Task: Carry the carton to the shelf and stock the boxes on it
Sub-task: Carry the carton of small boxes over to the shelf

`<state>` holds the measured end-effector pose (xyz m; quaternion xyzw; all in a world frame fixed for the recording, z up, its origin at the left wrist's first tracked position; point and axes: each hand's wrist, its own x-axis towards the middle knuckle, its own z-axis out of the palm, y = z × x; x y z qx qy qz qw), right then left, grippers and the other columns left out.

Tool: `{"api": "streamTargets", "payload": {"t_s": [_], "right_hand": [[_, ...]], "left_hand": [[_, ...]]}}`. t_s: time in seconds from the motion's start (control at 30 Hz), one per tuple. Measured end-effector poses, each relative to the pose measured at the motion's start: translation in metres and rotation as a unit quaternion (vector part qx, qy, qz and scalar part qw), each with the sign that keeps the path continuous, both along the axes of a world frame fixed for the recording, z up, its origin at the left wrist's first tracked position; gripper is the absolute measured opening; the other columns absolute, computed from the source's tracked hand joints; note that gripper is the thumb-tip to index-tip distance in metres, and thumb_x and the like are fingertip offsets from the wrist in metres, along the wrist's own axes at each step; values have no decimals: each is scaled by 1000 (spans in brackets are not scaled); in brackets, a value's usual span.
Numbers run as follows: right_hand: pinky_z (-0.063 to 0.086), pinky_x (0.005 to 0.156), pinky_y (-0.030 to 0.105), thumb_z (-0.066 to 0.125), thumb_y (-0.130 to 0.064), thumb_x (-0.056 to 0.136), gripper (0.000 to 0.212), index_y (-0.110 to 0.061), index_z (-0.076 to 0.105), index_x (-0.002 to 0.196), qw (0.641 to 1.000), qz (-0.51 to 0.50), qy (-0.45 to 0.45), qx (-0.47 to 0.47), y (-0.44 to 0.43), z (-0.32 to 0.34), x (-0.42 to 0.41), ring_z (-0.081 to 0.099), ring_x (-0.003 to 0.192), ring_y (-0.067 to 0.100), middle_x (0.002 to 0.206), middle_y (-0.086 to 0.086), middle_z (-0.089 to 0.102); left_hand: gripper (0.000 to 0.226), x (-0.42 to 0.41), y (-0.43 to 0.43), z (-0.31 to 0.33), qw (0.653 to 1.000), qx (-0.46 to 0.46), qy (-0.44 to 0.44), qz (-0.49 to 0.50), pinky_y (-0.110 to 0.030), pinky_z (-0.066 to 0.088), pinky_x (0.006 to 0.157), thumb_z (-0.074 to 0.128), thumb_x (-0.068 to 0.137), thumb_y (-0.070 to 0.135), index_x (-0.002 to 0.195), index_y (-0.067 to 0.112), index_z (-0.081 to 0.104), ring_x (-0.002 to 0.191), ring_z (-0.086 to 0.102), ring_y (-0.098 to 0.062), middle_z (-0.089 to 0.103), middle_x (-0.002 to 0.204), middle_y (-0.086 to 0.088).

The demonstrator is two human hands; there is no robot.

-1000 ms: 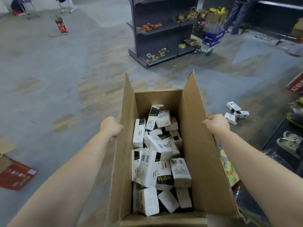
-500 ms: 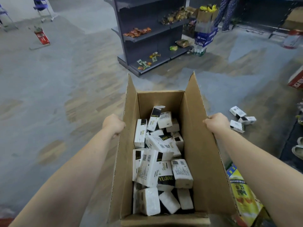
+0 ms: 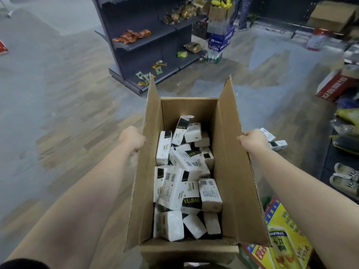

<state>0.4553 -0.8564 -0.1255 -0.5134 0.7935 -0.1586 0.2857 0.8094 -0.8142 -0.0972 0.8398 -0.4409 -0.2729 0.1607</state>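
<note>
1. Floor (image 3: 58,94): grey, with worn patches showing wood grain; carries everything below except item 3.

2. Shelf (image 3: 145,55): dark grey freestanding unit, far centre, well apart from the carton. Its tiers are sparsely filled.

3. Carton (image 3: 231,171): brown cardboard, open at the top, held up off the floor in front of the person, between both bare forearms. The long side flaps stand upright; the near flap is folded outward.

4. Yellow printed case (image 3: 285,239): lower right, just beside the carton's right wall and partly hidden by the right forearm.

5. Red case (image 3: 332,86): on the floor at the right edge, tilted.

6. Blue case (image 3: 220,39): just beside the shelf's right end, with a brown box stacked on it.

7. Boxes (image 3: 186,187): white packs with black bands, some reading YUJIAO, heaped loosely inside the carton at every angle (count uncertain, since the lower layers are hidden).

8. Left grip (image 3: 133,139): bare hand, fingers curled round the edge of the carton's left flap.

9. Right grip (image 3: 253,139): bare hand, fingers curled round the edge of the right flap.

10. Sandals (image 3: 343,179): pale pair, right edge, on a dark mat.

11. Loose boxes (image 3: 277,145): a few matching white packs on the floor, just beyond the right grip.

12. Orange packets (image 3: 132,36): a row on the shelf's middle tier.
</note>
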Motion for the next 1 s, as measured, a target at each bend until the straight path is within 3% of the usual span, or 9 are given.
{"api": "streamTargets", "payload": {"t_s": [0.1,0.2,0.3,0.47,0.6,0.7,0.73,1.0], "right_hand": [[40,59,29,57,-17,88,21,-1,70,87,999,-34,-8,-8,-34,1,-6,59,72,30,78,16,66],[35,52,26,56,-14,86,19,1,67,78,997,-80,-13,-15,-64,0,-9,53,68,28,72,12,58],[38,55,26,54,-10,85,20,-10,58,65,990,-134,-26,-20,-91,1,-12,54,70,28,71,7,55],[52,64,32,60,-15,84,19,1,70,83,978,-205,-13,-22,-135,12,-27,64,74,32,81,16,67],[56,75,36,63,-11,84,27,3,70,106,964,-265,-9,-14,-158,19,-45,68,93,34,104,17,71],[46,48,26,61,-11,83,22,3,70,98,959,-283,0,8,-172,20,-58,63,69,31,91,17,70],[42,47,24,61,-13,84,20,1,70,96,957,-290,0,14,-177,20,-64,62,68,30,88,15,69],[49,59,29,63,-15,84,13,-3,68,87,935,-356,3,11,-216,0,-122,61,69,29,80,12,66]], "left_hand": [[30,-6,-50,-6,1000,-8,5,-27,-22,32,42,57,85,3,58,10,46,40,40,-24,46,53,-13],[27,-12,-100,-10,999,-12,15,-51,-22,34,42,59,84,3,60,9,50,41,44,-25,48,55,-13],[35,-17,-154,-12,996,-14,23,-81,-22,32,43,59,84,2,53,10,45,42,43,-24,46,52,-11],[38,-34,-243,-5,989,-15,31,-146,-26,39,50,61,83,3,49,10,44,44,47,-25,46,48,-11],[29,-57,-304,1,980,-6,29,-197,-28,45,57,66,81,6,54,7,57,51,53,-26,53,50,-12],[31,-80,-340,0,974,-3,26,-226,-25,45,56,67,80,7,51,8,56,49,54,-25,54,49,-11],[31,-89,-352,-2,971,0,28,-236,-24,42,53,67,80,7,51,9,54,47,52,-25,53,49,-11],[35,-172,-433,-21,950,4,7,-312,-24,40,51,62,76,2,47,10,45,41,46,-24,47,45,-10]]}}
